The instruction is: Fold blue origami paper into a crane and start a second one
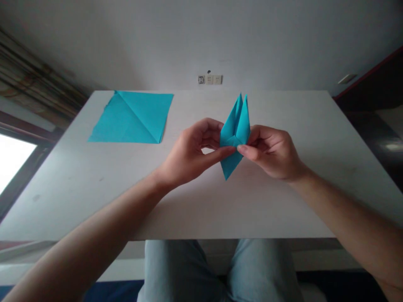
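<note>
A folded blue paper shape, narrow with two points up and one point down, is held above the white table at its middle. My left hand pinches its left side, thumb in front and fingers behind. My right hand pinches its right side, thumb tip meeting the left thumb on the paper's front. Both hands are closed on the paper.
A flat blue paper sheet with diagonal creases lies at the table's far left. Wall sockets sit on the wall behind the table. A window and curtain are at the left. My knees in light trousers show under the near edge.
</note>
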`<state>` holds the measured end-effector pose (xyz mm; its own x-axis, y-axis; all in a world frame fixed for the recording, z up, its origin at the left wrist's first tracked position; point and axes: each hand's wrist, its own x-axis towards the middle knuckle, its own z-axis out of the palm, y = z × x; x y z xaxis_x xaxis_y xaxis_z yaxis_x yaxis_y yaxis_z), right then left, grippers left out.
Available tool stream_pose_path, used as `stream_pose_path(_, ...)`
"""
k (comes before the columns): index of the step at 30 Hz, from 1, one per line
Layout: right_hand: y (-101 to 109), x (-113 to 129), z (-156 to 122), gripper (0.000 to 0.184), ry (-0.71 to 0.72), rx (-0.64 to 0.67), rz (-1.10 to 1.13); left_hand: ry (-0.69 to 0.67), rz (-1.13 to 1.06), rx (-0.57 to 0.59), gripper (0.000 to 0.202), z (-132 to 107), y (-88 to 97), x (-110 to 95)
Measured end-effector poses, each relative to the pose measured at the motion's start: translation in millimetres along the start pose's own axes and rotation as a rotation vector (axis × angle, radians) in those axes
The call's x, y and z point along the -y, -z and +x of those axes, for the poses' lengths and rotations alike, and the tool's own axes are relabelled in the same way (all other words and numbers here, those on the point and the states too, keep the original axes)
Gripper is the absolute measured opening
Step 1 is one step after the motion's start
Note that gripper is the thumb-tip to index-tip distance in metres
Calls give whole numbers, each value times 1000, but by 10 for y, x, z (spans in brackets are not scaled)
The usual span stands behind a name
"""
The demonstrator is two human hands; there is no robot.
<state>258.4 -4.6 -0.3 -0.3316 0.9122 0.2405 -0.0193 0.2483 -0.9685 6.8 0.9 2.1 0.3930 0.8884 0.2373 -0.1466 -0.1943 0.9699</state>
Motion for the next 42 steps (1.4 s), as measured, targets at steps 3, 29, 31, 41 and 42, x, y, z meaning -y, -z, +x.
stream_pose_path(3,13,12,-16,37,20,42,48,61,-80,33,68,10,21,16)
stream_pose_path(29,4,-78,-46,33,116,-73,-81,-82,113,160,51,-54,40,26)
stream_pose_path(31,1,-64,-39,35,159,-105,-149,-73,102,119,48,-63,21,68)
stream_pose_path(41,19,-92,1,38,163,-107,-84,44,-11,56,58,-8,73,80)
stream_pose_path(42,13,-93,6,44,133,-113,-68,39,-10,43,62,-8,72,81)
